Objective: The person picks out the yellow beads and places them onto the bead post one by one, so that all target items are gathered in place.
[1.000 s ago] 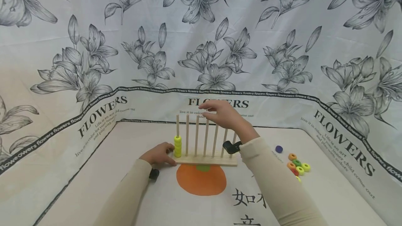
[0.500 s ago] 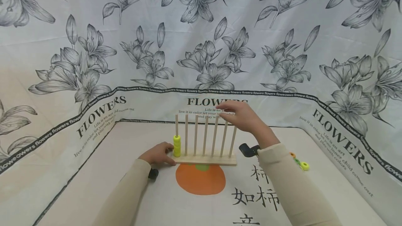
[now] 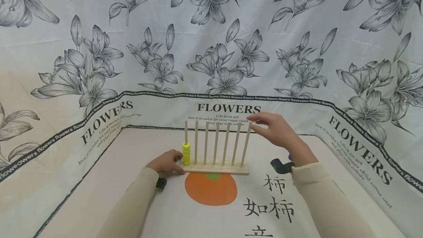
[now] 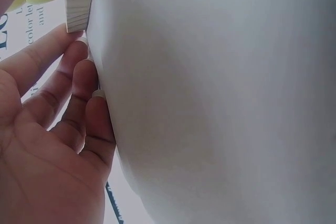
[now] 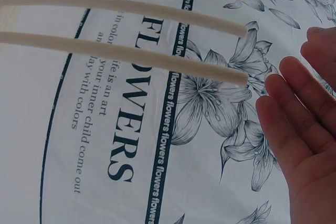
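Note:
A wooden peg rack [image 3: 214,169] with several upright pegs stands on the table. Several yellow beads [image 3: 186,154] are stacked on its leftmost peg. My left hand [image 3: 167,162] grips the left end of the base between thumb and fingers. In the left wrist view, fingertips [image 4: 74,34] rest against the base's wooden end [image 4: 79,3]. At the top of the rightmost peg [image 3: 246,144] is my right hand [image 3: 275,129], fingers loosely extended, holding nothing. The right wrist view shows a small gap between those fingers [image 5: 286,124] and the peg's tip [image 5: 241,79].
A purple bead [image 3: 290,156] peeks out behind the right wrist; the forearm covers the other loose beads. The tablecloth [image 3: 211,190] has a printed orange fruit and dark characters. A flower-printed curtain [image 3: 211,61] encloses the back and sides.
My right hand has moved rightward along the peg tops, from the middle pegs to the rightmost one. Its forearm now hides the loose beads. The left hand has stayed at the rack.

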Demonstrator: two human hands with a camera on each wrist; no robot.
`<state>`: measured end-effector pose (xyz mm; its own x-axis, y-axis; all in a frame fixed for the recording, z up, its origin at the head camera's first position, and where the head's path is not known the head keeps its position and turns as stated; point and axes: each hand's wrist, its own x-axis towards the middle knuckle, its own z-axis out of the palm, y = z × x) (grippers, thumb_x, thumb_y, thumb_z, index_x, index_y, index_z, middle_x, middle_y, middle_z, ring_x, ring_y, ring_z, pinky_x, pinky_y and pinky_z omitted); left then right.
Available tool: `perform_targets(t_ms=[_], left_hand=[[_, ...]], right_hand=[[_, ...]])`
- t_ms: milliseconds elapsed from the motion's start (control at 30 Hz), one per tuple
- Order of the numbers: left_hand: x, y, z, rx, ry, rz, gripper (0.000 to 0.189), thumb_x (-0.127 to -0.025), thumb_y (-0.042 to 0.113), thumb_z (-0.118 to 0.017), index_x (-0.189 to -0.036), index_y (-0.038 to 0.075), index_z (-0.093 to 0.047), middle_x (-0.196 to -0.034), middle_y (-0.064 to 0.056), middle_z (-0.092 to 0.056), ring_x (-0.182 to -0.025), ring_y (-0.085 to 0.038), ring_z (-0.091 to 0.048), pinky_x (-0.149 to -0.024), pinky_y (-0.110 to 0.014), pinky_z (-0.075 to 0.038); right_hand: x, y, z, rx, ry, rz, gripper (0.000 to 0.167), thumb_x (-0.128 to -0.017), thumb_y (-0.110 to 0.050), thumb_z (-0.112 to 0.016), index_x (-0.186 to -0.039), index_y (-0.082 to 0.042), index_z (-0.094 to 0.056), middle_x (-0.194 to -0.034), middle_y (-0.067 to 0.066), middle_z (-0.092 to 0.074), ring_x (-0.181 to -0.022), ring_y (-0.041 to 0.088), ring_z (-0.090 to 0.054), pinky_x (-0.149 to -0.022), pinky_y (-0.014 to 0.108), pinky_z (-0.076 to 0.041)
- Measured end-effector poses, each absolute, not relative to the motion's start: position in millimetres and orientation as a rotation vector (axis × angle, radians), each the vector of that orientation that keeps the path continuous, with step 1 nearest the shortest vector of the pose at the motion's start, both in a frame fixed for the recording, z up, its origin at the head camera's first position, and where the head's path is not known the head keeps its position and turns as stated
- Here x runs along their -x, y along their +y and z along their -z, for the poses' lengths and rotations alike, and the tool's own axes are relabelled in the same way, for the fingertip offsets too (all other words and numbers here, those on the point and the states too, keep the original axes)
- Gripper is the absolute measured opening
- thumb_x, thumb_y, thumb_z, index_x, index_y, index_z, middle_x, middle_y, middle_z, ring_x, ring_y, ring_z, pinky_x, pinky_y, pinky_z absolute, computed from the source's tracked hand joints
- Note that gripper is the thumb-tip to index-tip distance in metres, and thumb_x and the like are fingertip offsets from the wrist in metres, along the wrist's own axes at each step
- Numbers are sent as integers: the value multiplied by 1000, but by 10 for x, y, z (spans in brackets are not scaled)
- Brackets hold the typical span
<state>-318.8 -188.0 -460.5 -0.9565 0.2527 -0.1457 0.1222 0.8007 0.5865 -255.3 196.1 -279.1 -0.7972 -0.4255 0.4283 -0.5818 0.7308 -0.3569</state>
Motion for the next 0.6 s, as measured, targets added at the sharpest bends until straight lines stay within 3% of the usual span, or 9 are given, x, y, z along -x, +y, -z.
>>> perform_targets(t_ms=[600], left_hand=[[3163, -1866, 4570, -272, 2763, -894, 79, -65, 35, -89, -132, 11, -56, -127, -8, -57, -115, -25, -52, -103, -48, -45]], right_hand=[[2333, 2588, 3053, -539, -2813, -671, 41, -95, -29, -61, -132, -13, -57, -137, 15, -55, -122, 41, -56, -97, 56, -49]])
